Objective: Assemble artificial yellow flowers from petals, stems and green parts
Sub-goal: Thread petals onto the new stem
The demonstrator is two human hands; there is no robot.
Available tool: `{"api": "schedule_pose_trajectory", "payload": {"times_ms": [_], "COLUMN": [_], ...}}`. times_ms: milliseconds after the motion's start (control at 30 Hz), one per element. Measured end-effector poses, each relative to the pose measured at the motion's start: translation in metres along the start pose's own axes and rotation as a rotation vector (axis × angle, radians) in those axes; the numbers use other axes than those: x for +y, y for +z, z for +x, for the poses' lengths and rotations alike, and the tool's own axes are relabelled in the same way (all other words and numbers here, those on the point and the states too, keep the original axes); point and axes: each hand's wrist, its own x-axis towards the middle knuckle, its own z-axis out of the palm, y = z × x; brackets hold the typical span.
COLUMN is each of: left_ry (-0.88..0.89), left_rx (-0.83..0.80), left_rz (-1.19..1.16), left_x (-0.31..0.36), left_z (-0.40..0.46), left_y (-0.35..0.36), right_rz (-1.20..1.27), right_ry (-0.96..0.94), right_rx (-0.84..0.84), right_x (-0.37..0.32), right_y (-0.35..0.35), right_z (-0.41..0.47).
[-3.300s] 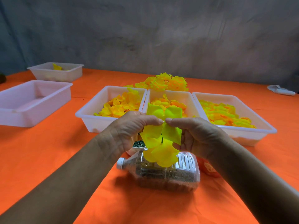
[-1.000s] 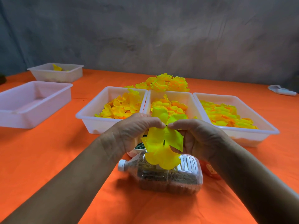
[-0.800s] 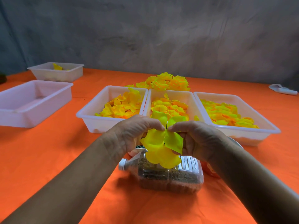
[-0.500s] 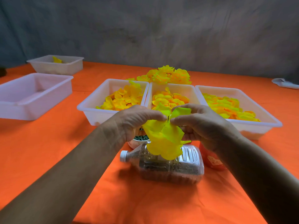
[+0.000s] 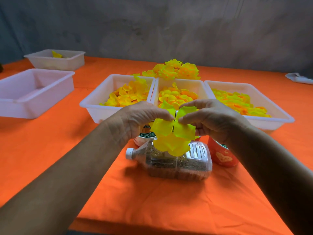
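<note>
A yellow petal cluster [image 5: 172,134] on a thin dark stem [image 5: 175,115] hangs just above the plastic bottle [image 5: 171,162]. The left hand [image 5: 142,118] and right hand [image 5: 210,117] pinch it. Three petal trays [image 5: 94,106] sit beyond the bottle.

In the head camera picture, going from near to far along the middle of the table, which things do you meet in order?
Plastic bottle lying on its side → yellow petal sheets pinched by the left hand and right hand → middle tray of petals → pile of finished yellow flowers.
</note>
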Motion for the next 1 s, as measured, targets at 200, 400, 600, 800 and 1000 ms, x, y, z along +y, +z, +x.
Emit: {"api": "schedule_pose_trajectory", "payload": {"times_ms": [200, 400, 600, 800, 1000], "left_ry": [-0.009, -0.049, -0.043, -0.020, -0.015], "left_rx": [0.104, 0.136, 0.155, 0.147, 0.139], "left_rz": [0.021, 0.066, 0.053, 0.086, 0.056], "left_x": [0.002, 0.003, 0.000, -0.005, -0.010], "left_z": [-0.005, -0.005, -0.006, -0.002, 0.005], "left_y": [0.012, 0.015, 0.017, 0.015, 0.012], "right_rz": [-0.106, -0.141, -0.156, -0.156, -0.159], "right_ry": [0.010, 0.052, 0.083, 0.090, 0.073], "right_rx": [-0.011, 0.006, 0.027, 0.022, 0.029], "right_x": [0.003, 0.007, 0.011, 0.011, 0.013], "right_y": [0.000, 0.000, 0.002, 0.002, 0.003], "right_z": [0.001, 0.005, 0.005, 0.004, 0.003]}}
